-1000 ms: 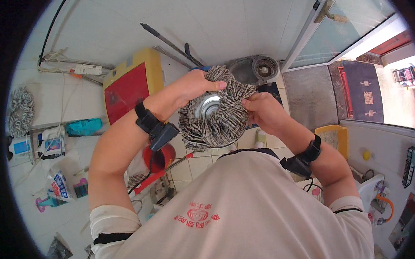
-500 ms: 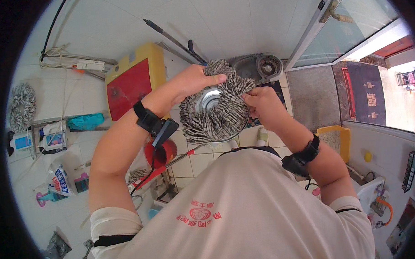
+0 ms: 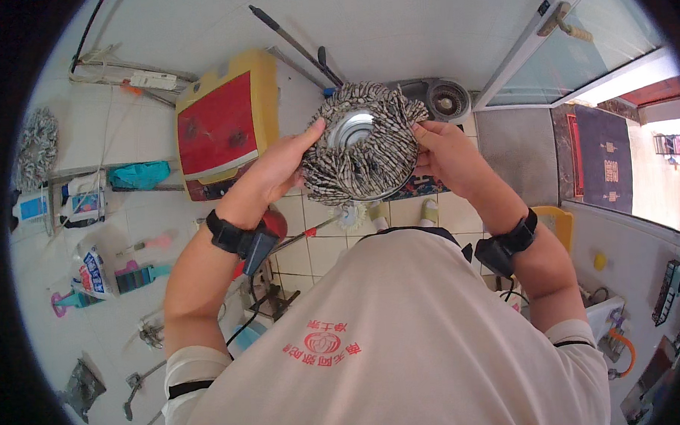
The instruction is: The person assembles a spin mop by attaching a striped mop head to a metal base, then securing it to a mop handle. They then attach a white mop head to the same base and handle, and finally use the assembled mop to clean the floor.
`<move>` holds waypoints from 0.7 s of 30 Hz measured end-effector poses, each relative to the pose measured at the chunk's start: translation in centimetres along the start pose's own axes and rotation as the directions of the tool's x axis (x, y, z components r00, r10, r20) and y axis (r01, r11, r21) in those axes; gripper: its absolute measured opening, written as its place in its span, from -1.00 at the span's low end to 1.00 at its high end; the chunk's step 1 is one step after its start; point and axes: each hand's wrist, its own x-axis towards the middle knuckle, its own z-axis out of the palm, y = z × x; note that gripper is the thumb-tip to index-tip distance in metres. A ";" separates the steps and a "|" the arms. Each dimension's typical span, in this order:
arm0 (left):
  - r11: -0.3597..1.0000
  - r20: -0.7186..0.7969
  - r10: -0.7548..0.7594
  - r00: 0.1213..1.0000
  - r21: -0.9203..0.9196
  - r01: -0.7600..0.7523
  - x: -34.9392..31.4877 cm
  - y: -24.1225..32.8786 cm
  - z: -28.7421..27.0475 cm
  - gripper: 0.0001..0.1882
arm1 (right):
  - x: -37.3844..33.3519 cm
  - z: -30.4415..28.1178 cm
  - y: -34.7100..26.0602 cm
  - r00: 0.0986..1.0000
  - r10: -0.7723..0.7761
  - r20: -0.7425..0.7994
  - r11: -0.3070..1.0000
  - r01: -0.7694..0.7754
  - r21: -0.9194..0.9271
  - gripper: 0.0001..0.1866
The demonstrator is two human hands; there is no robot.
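Observation:
A round mop head (image 3: 368,163) of black-and-white looped yarn is held up in front of my chest. Shiny metal (image 3: 352,130) shows through its central opening, and a thin metal rim peeks out along its lower right edge. My left hand (image 3: 284,163) grips the left side, thumb on the yarn and fingers partly hidden underneath. On the opposite side, my right hand (image 3: 446,150) holds the edge between thumb and fingers, near the upper right loops.
A grey spin-mop bucket (image 3: 448,100) stands beyond the mop head by the wall. Left of it are a yellow-and-red cabinet (image 3: 225,126) and a leaning pole (image 3: 285,34). An open glass door (image 3: 567,55) is at the upper right; a yellow bin (image 3: 561,223) sits below.
My left hand has moved from the mop head's top down to its left side. The mop head has shifted slightly right and away; my right hand still grips its right edge.

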 end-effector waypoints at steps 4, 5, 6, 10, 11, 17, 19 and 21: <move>0.951 -0.204 0.272 0.941 0.207 -0.230 1.5 -1.0 0.7 -0.16 | -0.1 -0.2 -0.1 0.999 0.031 0.042 0.999 -0.031 -0.008 -0.71; 0.900 -0.305 0.333 0.892 0.386 -0.203 1.4 -1.1 1.0 -0.15 | -0.2 -0.2 -0.1 0.998 0.040 0.043 0.999 -0.040 0.008 -0.70; 0.780 -0.265 0.534 0.803 0.521 -0.347 1.0 -1.2 1.2 -0.13 | -0.2 -0.1 0.0 0.999 0.023 0.044 1.000 -0.023 0.012 -0.69; 0.210 0.035 0.883 0.468 0.862 -0.461 -2.7 -1.4 3.2 -0.05 | -0.3 0.3 0.3 1.000 0.000 0.008 0.999 0.000 0.034 -0.67; 0.068 0.137 0.890 0.435 0.903 -0.424 -3.5 -1.3 3.8 -0.04 | -0.2 0.4 0.3 1.000 -0.011 0.014 0.999 0.010 0.044 -0.67; -0.230 0.428 0.702 0.569 0.892 -0.388 -5.2 -1.5 6.1 -0.17 | -0.3 0.7 0.0 1.000 -0.018 0.020 0.990 0.016 0.138 -0.67; -0.238 0.451 0.681 0.577 0.881 -0.408 -4.9 -1.5 6.2 -0.16 | -0.4 0.7 0.0 1.000 -0.022 0.022 0.992 0.019 0.124 -0.66; -0.242 0.473 0.657 0.587 0.870 -0.430 -4.4 -1.4 6.2 -0.17 | -0.6 0.7 0.1 1.000 -0.017 0.016 0.992 0.015 0.121 -0.66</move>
